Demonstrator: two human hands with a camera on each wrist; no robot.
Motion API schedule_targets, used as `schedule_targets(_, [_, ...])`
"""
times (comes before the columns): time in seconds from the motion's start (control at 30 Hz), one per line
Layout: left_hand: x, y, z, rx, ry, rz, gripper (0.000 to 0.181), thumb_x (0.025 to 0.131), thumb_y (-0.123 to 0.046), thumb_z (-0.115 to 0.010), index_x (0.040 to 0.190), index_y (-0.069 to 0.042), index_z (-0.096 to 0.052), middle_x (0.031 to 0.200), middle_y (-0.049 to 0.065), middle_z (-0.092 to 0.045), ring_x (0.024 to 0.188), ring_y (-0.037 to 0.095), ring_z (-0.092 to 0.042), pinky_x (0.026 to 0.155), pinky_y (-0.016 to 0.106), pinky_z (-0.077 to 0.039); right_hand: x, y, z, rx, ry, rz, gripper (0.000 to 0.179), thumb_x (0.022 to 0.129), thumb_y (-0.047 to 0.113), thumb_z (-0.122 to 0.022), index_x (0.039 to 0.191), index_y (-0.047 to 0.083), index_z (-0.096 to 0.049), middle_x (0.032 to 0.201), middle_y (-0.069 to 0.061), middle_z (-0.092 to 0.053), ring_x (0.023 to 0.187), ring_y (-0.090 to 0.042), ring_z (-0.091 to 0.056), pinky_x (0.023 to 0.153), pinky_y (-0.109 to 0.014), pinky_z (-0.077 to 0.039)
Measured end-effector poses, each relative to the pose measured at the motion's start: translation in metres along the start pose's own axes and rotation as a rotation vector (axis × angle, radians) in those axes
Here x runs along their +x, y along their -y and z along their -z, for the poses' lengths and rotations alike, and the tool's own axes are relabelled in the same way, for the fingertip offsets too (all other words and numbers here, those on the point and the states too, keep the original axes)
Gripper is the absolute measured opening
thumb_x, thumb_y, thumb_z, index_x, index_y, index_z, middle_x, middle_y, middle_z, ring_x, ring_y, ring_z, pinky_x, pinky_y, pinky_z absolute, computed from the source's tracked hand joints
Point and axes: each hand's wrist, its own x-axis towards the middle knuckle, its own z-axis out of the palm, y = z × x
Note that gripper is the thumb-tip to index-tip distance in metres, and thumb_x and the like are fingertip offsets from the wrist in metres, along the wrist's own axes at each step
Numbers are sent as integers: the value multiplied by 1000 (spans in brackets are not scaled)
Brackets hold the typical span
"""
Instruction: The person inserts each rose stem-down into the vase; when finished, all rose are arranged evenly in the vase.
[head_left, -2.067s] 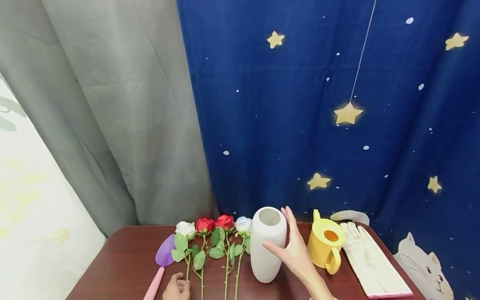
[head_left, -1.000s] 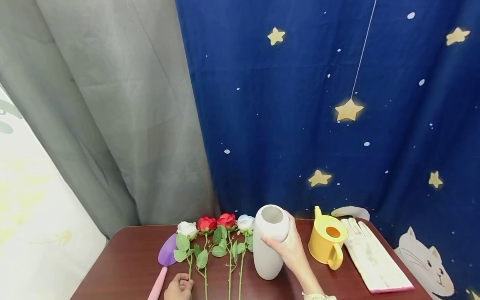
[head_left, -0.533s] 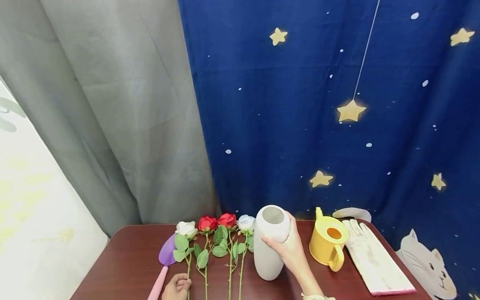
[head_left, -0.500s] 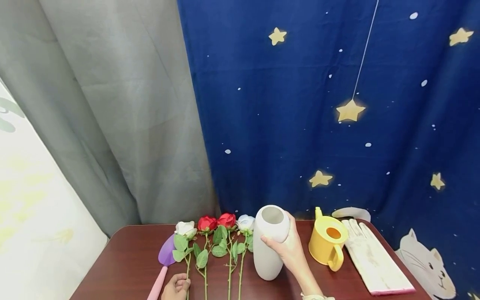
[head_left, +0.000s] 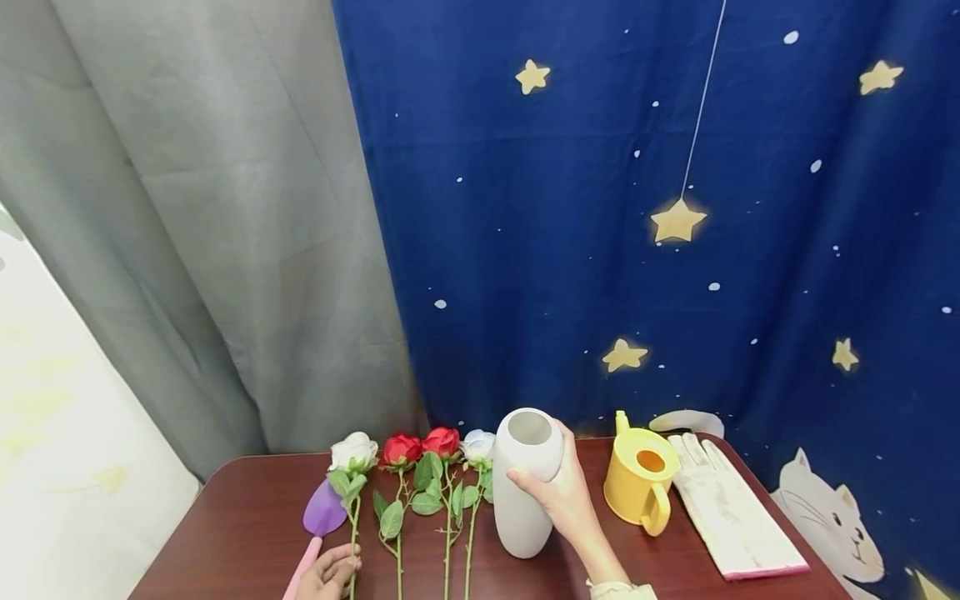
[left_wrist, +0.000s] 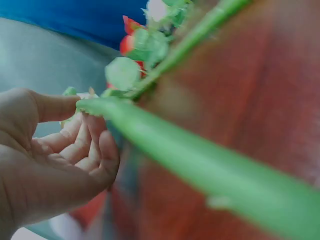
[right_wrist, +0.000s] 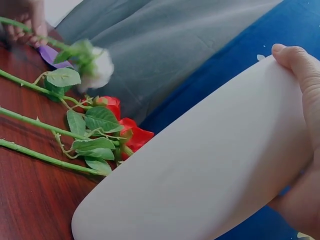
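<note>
My left hand [head_left: 328,573] pinches the stem of the leftmost white rose [head_left: 354,452] between thumb and fingers. In the left wrist view, the green stem [left_wrist: 200,160] runs from the thumb tip toward the camera. The right wrist view shows this white rose [right_wrist: 100,69] blurred and raised off the table. My right hand [head_left: 566,493] grips the upper right side of a white vase [head_left: 522,508], which is upright with its mouth open to view. Two red roses [head_left: 402,451] and a pale bluish-white rose [head_left: 477,447] lie side by side between the held rose and the vase.
A purple trowel [head_left: 325,510] with a pink handle lies just left of the left hand. Right of the vase stand a yellow watering can [head_left: 628,492] and white gloves [head_left: 738,517] on the dark red table [head_left: 225,533]. Grey and blue curtains [head_left: 480,250] hang behind.
My right hand has closed from a spread pose beside the vase to a grip on it. My left hand now raises the white rose, and its head has shifted off the table. The view has turned slightly.
</note>
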Motion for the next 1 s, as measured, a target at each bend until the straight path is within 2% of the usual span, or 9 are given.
schedule_targets(0.1, [-1,-19,-2,-59,52,0,10,89,-16,-62,95,-13,-69,80,-2,-67,70,4,-60,55,22,-49,0,-1,0,-1,-13,6,88,65,22,-85,136,21,-34,121,-4,-53,104,-21,-51,85,-45,-42])
schedule_targets(0.17, [-3,-40,-11,-63,20,41,7,88,-17,-62,92,-16,-68,79,-4,-65,67,4,-57,55,21,-48,0,-1,0,-3,-18,8,88,65,21,-85,137,20,-34,121,-5,-53,104,-21,-51,84,-45,-43])
schedule_targets(0.23, [-5,-59,-20,-76,38,37,12,92,-8,-55,91,-15,-65,80,-4,-64,66,4,-55,55,20,-48,0,-1,-1,-4,-17,0,87,66,20,-85,137,20,-34,121,-5,-53,105,-21,-51,84,-44,-43])
schedule_targets(0.4, [-7,-93,-41,-118,36,-29,19,92,3,-50,94,-14,-59,84,0,-66,65,7,-56,57,21,-49,-2,12,-3,7,-4,-8,87,67,13,-83,138,11,-33,122,-12,-53,105,-25,-50,84,-44,-43])
schedule_targets(0.6, [-6,-113,-56,-52,16,-207,25,90,12,-48,103,-9,-51,82,0,-67,61,8,-58,55,21,-48,-7,35,-4,6,-4,-19,86,67,9,-82,137,2,-33,121,-20,-52,104,-28,-51,84,-45,-42])
schedule_targets(0.73, [-7,-121,-61,-63,55,-176,14,96,4,-43,96,-6,-53,82,2,-67,62,10,-59,56,24,-50,-9,36,-2,-3,-16,-10,86,66,8,-82,136,2,-33,121,-20,-52,104,-26,-51,84,-45,-43])
schedule_targets(0.87, [-9,-128,-59,-126,110,-150,27,102,-9,-32,94,-9,-58,85,1,-66,66,9,-60,58,24,-51,-6,23,0,-3,-24,8,87,65,10,-83,137,6,-34,121,-16,-53,103,-26,-52,83,-45,-43])
schedule_targets(0.93, [-8,-133,-59,-122,86,-150,30,102,-11,-31,94,-11,-60,84,0,-65,67,9,-59,57,24,-50,-4,15,0,-9,-20,9,87,66,13,-84,137,10,-34,121,-12,-54,103,-24,-52,83,-45,-43])
schedule_targets(1.0, [-8,-137,-61,-83,23,-135,29,102,-13,-34,96,-14,-62,79,2,-63,65,10,-59,56,24,-50,-2,6,-1,-2,-16,4,88,66,17,-84,138,16,-34,121,-8,-53,104,-23,-51,83,-45,-43])
